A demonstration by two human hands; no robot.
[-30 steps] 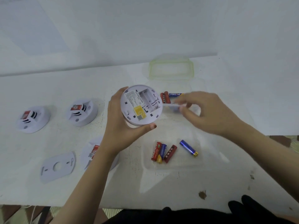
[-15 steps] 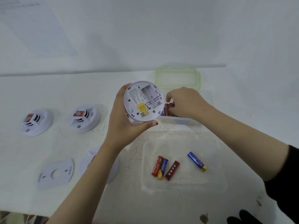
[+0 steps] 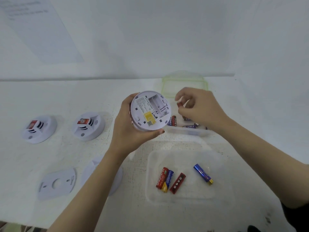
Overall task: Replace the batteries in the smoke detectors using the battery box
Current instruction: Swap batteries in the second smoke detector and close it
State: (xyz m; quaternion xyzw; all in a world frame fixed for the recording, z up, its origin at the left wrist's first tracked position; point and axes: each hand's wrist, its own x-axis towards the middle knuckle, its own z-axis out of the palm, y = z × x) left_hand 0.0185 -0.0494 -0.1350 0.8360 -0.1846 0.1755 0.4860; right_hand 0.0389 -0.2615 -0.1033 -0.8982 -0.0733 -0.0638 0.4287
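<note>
My left grip (image 3: 132, 131) clasps the smoke detector (image 3: 150, 111), compartment facing me, empty. My right grip (image 3: 200, 108) pinches a red battery (image 3: 179, 103) above the battery box (image 3: 185, 131) on the table (image 3: 50, 97).

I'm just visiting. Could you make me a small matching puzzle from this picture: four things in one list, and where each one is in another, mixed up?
Things
1. open smoke detector
2. blue gold-tipped battery
3. green lid
4. mounting plate

Places
A. in the near clear tray
B. on the table, beyond the right hand, which pinches a red battery
C. gripped by the left hand
D. on the table's near left side

Pairs: 1-C, 2-A, 3-B, 4-D
</note>
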